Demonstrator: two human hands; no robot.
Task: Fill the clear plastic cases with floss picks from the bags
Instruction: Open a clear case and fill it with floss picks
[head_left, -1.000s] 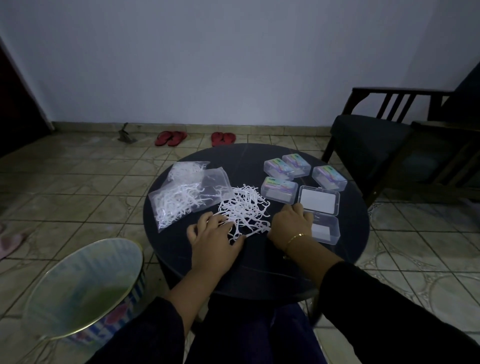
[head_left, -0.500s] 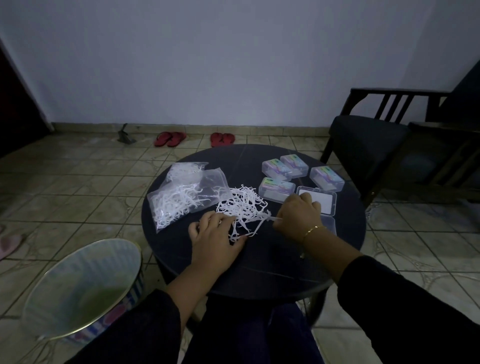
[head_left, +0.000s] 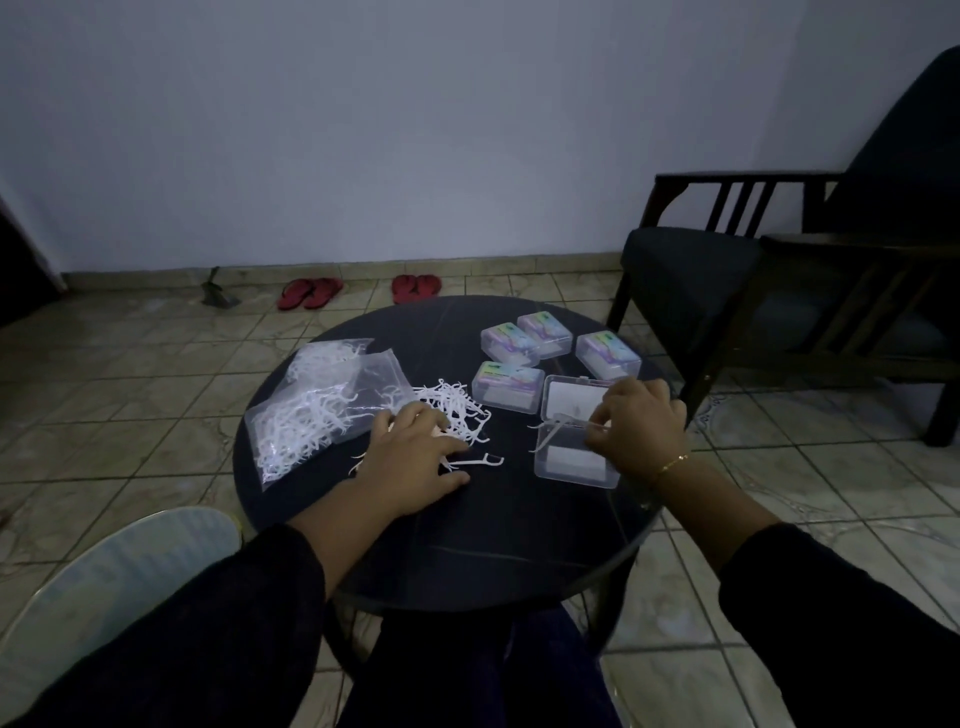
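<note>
A loose heap of white floss picks (head_left: 457, 408) lies mid-table. My left hand (head_left: 415, 457) rests on its near edge, fingers spread over a few picks; one pick (head_left: 478, 461) pokes out beside it. My right hand (head_left: 636, 428) pinches a few floss picks (head_left: 553, 428) over the open clear case (head_left: 574, 462), whose lid (head_left: 574, 397) lies flat behind it. Several closed cases with coloured labels (head_left: 506, 387) stand behind. Two clear bags of picks (head_left: 311, 410) lie at the table's left.
The round dark table (head_left: 493, 545) stands on a tiled floor. A pale bucket (head_left: 119, 577) sits at my lower left. A dark wooden armchair (head_left: 779, 291) is close on the right. Red sandals (head_left: 311, 293) lie by the far wall.
My right hand has left the heap with a few picks and moved right, over the open case. My left hand stays on the heap's near edge.
</note>
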